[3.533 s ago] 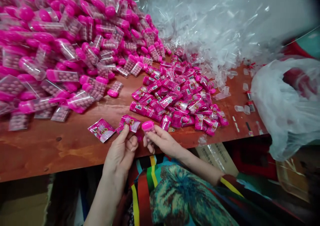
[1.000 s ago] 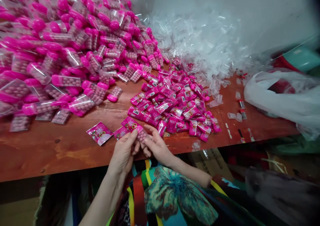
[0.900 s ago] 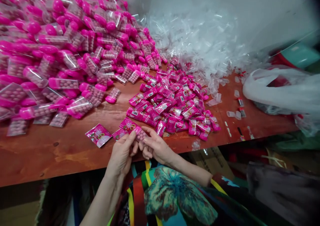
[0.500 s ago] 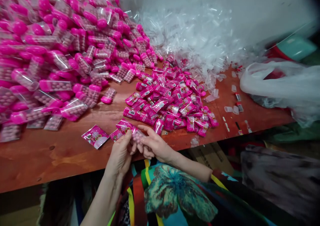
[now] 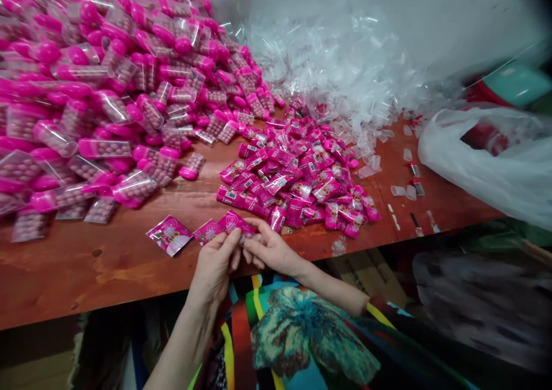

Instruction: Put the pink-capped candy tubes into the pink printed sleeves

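Near the table's front edge my left hand (image 5: 218, 260) pinches a pink printed wrapper (image 5: 230, 221) between thumb and fingers. My right hand (image 5: 271, 252) closes round the wrapper's right end, where a clear container of pink candy balls is mostly hidden by the fingers. Just left of the hands lie another pink wrapper (image 5: 206, 231) and a flat, square one (image 5: 169, 236). Beyond my right hand is a heap of wrapped candy packs (image 5: 297, 177).
A tall heap of pink-capped candy containers (image 5: 107, 108) covers the left of the reddish table (image 5: 121, 263). Clear empty containers (image 5: 336, 68) pile up along the back wall. At the right lie a white plastic bag (image 5: 487, 160) and a few loose caps and scraps.
The candy container between my hands showed its balls before; now the pink wrapper and my fingers cover most of it. The view has shifted slightly.
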A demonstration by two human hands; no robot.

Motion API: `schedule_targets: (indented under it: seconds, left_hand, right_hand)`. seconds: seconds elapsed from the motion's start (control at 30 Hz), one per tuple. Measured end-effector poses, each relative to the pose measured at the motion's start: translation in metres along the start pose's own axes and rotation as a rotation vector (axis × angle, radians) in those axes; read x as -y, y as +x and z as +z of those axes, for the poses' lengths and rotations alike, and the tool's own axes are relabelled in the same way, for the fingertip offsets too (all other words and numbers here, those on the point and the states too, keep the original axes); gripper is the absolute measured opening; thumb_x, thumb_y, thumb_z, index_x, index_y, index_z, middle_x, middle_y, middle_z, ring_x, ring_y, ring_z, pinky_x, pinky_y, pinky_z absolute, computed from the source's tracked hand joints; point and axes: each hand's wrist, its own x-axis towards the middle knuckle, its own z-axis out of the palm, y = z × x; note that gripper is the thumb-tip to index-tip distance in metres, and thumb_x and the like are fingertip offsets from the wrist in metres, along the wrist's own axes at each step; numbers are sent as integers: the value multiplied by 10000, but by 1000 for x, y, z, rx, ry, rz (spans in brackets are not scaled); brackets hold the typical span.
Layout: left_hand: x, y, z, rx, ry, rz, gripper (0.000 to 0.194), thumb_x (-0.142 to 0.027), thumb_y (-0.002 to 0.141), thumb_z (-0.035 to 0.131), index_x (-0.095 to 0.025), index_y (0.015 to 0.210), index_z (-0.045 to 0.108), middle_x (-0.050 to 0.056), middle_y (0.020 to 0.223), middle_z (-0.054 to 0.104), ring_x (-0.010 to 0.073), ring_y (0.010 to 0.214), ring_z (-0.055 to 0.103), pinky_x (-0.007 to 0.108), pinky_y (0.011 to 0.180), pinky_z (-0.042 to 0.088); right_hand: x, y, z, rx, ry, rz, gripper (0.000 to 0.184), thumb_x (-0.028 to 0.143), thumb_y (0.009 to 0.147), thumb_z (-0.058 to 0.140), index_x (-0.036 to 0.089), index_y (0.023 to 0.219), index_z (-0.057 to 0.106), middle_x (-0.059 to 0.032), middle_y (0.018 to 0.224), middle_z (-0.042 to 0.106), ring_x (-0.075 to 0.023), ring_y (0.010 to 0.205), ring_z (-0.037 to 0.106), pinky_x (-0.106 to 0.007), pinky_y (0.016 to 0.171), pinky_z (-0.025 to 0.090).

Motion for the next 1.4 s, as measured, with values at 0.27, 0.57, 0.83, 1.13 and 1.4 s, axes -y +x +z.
schedule_targets:
  seconds: [0.27,0.57,0.83,1.13,1.4]
  left_hand:
    - [-1,-8,-3,-69,-25,48,401,-541,774,703,-142,734,679,-7,506,585,55,379,357,199,391,209]
    - [1,-22,-38,-358,-21,196,313,-444,760,741,-154,870,700,9,696,692,60,444,446,190,413,304]
    - [8,-21,-41,-395,-55,212,279,-433,783,724,-168,744,644,-36,618,604,69,461,463,194,425,312]
    - [4,-19,-20,-209,58,126,283,-389,668,820,-165,779,688,-67,456,486,65,427,373,194,430,251]
    - [5,-18,-11,-61,15,12,306,-381,645,831,-152,646,629,-39,465,499,69,428,373,193,414,240]
  right_hand:
    - [27,6,-4,-2,159,-49,385,511,903,610,225,1126,483,84,625,568,-41,368,393,-175,406,355]
    - [26,9,9,3,-996,-253,348,414,981,507,197,1240,593,-77,972,620,-161,770,597,-288,678,484]
    - [0,12,11,-112,-1513,-353,242,254,1005,440,172,940,659,-85,919,594,-186,848,583,-295,746,466]
    - [8,1,10,-172,-746,-295,167,317,910,605,201,1024,569,-39,953,610,-160,881,593,-301,800,488]
    - [19,22,6,-233,-160,-161,279,247,871,573,228,1128,468,29,843,585,-86,615,530,-200,555,443]
